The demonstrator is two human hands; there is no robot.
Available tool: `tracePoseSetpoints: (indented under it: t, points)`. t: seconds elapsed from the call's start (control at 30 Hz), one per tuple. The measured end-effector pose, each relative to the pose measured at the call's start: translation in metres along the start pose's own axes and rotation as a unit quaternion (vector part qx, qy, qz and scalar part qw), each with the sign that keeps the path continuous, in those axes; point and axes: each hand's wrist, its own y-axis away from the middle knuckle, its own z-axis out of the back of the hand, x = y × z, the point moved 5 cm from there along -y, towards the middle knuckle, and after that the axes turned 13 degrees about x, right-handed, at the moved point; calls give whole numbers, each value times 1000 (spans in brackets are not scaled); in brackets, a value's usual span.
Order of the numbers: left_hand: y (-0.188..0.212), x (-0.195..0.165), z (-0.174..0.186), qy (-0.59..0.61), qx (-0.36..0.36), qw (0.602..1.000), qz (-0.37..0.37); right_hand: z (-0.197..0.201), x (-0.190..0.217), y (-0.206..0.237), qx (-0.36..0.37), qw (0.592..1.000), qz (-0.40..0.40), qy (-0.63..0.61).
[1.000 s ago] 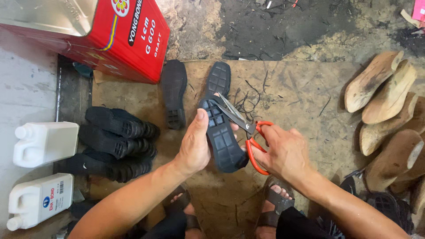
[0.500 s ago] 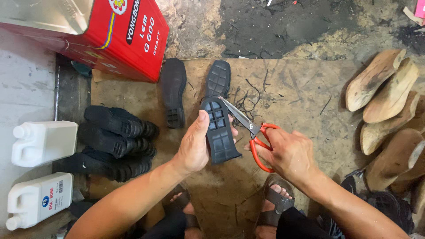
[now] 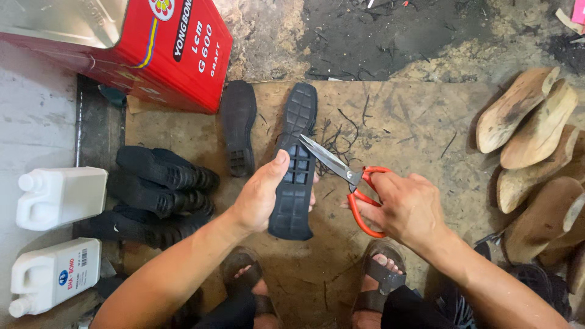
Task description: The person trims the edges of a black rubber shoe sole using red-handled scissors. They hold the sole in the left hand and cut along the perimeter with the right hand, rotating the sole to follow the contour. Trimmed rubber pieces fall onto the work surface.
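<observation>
The left hand (image 3: 263,196) grips a black rubber shoe sole (image 3: 294,183) near the middle of the view, thumb pressed on its ribbed face, fingers wrapped behind it. The sole stands lengthwise, toe toward 12 o'clock, heel toward 6 o'clock. The right hand (image 3: 407,207), at 3 o'clock from the sole, is closed through the orange handles of a pair of scissors (image 3: 348,180). The blades point toward 10 o'clock and meet the sole's right edge near its upper half; they look nearly closed, though how far they bite into the rubber is hard to tell.

To trim this edge well, it seems best to keep the sole steady with the thumb close to the cut, feed the rubber deep into the blades rather than snipping with the tips, and turn the sole with the left hand so the scissors follow the curve in one smooth line. The fingers behind the sole should stay clear of the blade path.

Under the hands lies a brown board (image 3: 426,122) strewn with thin black trimmings (image 3: 341,131). At 12 o'clock rest 2 more soles (image 3: 239,125). A stack of finished soles (image 3: 161,195) sits at 9 o'clock, beside 2 white jugs (image 3: 58,198). A red tin (image 3: 170,55) stands at 11 o'clock, wooden shoe lasts (image 3: 524,122) at 3 o'clock.
</observation>
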Motion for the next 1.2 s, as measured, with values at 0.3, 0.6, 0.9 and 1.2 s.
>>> tracePoseSetpoints:
  t: [0.3, 0.6, 0.9, 1.2]
  points:
    - [7, -15, 12, -55, 40, 994, 91, 12, -7, 3, -6, 999, 38, 2]
    - [2, -5, 18, -44, 32, 992, 113, 9, -7, 0, 20, 998, 55, 22]
    - [23, -84, 61, -205, -215, 915, -272, -2, -26, 6, 29, 997, -56, -44]
    - [33, -23, 158, -154, -374, 910, -93, -17, -27, 11, 49, 994, -71, -64]
